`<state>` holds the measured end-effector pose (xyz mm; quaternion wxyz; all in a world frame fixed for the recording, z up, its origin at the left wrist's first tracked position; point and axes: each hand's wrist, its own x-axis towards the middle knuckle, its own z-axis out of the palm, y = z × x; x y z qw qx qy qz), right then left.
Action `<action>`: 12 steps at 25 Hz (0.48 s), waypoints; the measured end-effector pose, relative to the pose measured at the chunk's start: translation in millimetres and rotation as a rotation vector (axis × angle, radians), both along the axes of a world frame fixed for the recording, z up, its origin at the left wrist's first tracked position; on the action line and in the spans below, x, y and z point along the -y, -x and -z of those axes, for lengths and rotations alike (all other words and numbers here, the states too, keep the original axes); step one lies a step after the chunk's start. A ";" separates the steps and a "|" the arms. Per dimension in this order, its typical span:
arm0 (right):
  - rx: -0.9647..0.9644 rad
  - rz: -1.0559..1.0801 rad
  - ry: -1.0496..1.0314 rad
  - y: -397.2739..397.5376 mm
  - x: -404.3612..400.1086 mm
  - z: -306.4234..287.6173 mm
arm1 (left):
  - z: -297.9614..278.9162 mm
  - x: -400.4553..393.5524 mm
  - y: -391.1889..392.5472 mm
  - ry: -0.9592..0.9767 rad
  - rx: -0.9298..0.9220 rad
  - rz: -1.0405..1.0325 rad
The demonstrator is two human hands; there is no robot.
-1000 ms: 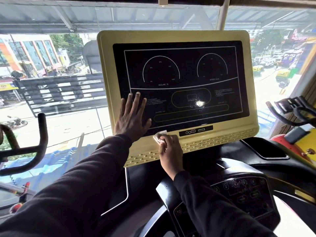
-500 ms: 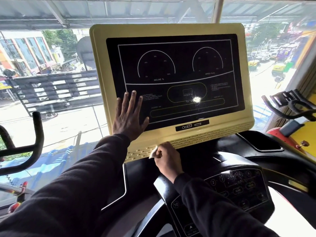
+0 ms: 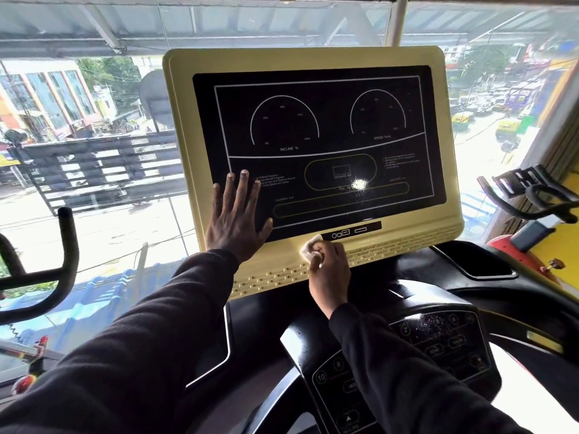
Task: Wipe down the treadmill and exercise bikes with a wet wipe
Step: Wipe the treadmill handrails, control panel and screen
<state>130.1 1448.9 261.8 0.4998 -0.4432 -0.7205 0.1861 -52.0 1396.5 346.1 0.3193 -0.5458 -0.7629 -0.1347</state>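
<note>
The treadmill's display panel (image 3: 313,61) has a pale yellow frame around a black screen with dial markings. My left hand (image 3: 236,216) lies flat, fingers spread, on the screen's lower left corner. My right hand (image 3: 329,264) grips a crumpled white wet wipe (image 3: 310,247) and presses it on the yellow lower frame, just left of the small black port strip and above the vent slots. Below the display sits the black treadmill console (image 3: 438,343) with round number buttons.
An exercise bike's black handlebar (image 3: 67,245) stands at the left, and another bike's handlebar (image 3: 532,195) with a red and yellow body at the right. A black cup recess (image 3: 482,264) sits right of the display. Large windows face a street.
My right hand with the wipe dropped to the vent slots half a second ago, then came back up and rightward to the frame beside the port strip. My left hand stayed flat on the screen.
</note>
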 end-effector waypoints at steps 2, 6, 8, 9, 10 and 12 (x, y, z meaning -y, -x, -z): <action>0.156 -0.181 -0.212 3.1 11.7 5.0 | -0.1 0.3 -0.2 0.006 -0.006 -0.003; 0.022 -0.126 -0.106 6.1 -5.7 -9.7 | 1.0 0.2 -2.1 0.002 -0.009 -0.001; -0.031 -0.054 -0.025 12.9 -5.5 -19.0 | 1.3 -0.4 -1.8 -0.002 -0.010 -0.006; 0.014 -0.109 -0.089 15.0 -2.2 -20.0 | 1.0 -0.4 -1.7 0.006 -0.012 -0.011; 0.073 -0.191 -0.178 14.9 -0.3 -19.4 | 1.3 -0.5 -1.8 0.014 -0.015 -0.016; 0.120 -0.276 -0.220 12.8 -8.3 -28.4 | 2.1 -0.8 -1.3 0.007 -0.017 -0.015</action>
